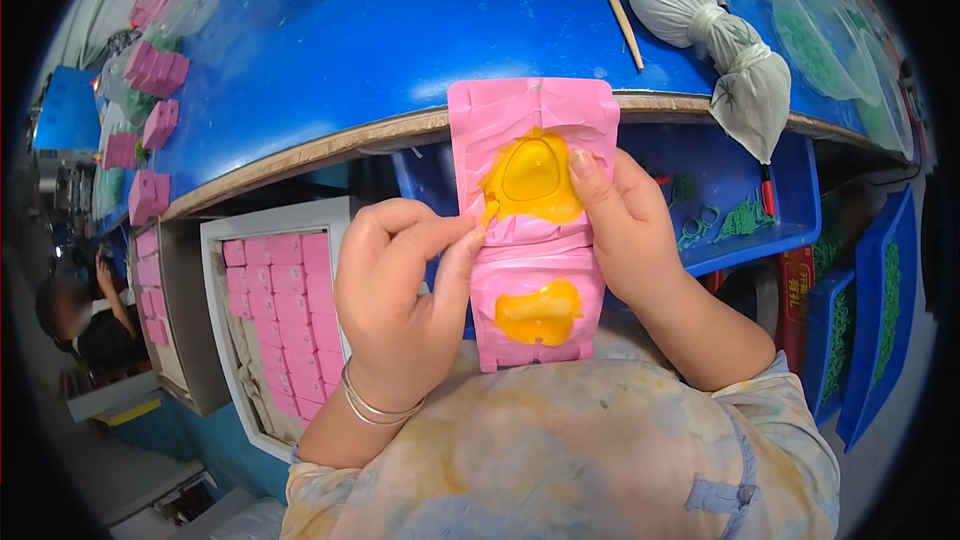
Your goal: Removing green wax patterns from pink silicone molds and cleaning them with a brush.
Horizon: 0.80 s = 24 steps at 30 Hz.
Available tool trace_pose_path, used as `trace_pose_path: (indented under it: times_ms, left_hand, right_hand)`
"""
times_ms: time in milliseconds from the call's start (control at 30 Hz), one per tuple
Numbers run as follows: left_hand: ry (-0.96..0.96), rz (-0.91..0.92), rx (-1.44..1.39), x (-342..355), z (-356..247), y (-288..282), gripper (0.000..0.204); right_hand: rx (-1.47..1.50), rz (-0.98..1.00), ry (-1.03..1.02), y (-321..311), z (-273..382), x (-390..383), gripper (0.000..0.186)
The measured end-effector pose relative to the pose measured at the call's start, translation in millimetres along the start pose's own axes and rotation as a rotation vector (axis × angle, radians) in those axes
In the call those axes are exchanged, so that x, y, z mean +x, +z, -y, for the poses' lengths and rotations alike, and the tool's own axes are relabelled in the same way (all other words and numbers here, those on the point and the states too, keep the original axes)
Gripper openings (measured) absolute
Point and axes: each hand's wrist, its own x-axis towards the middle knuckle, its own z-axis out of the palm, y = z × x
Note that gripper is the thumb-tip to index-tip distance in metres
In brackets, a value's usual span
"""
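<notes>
A pink rubber mold (535,105) lies unfolded in front of me, its two halves joined across a creased middle. Glossy yellow inlays sit in both parts: a larger upper one (532,172) with a rounded raised outline, and a smaller lower one (540,313). My right hand (635,225) grips the mold's right edge, thumb on the face beside the upper inlay. At the left edge, the thumb and fingers of my left hand (405,275) are pinched together at a small yellow flap. The right hand's other fingers are partly hidden behind the mold.
A blue bench (330,70) with a wooden edge lies ahead, bearing a white tied cloth bag (675,0) and a wooden stick (620,20). An open blue drawer (800,210) holds green pieces. Pink blocks (285,310) fill a white-framed tray at left. Another person (110,335) sits far left.
</notes>
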Motion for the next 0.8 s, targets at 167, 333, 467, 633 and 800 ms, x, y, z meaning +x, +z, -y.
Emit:
trace_pose_path:
  times_ms: [167, 333, 467, 633, 800]
  left_hand:
    - [0.109, 0.041, 0.089, -2, 1, 1, 0.020]
    - [0.026, -0.029, -0.106, -4, -4, -2, 0.023]
    - [-0.048, -0.241, -0.477, -10, -4, -12, 0.026]
    - [0.042, -0.259, -0.640, -12, -19, -41, 0.027]
    - [0.483, -0.157, -0.715, -11, -17, -51, 0.023]
  right_hand:
    - [-0.025, 0.014, -0.010, 0, 1, 1, 0.029]
    - [-0.047, 0.009, -0.009, 0, 6, 0, 0.028]
    - [-0.050, 0.008, 0.000, 4, 26, -3, 0.028]
    - [-0.126, 0.089, -0.011, 17, 71, -20, 0.028]
    - [-0.157, 0.262, -0.144, 23, 91, -34, 0.030]
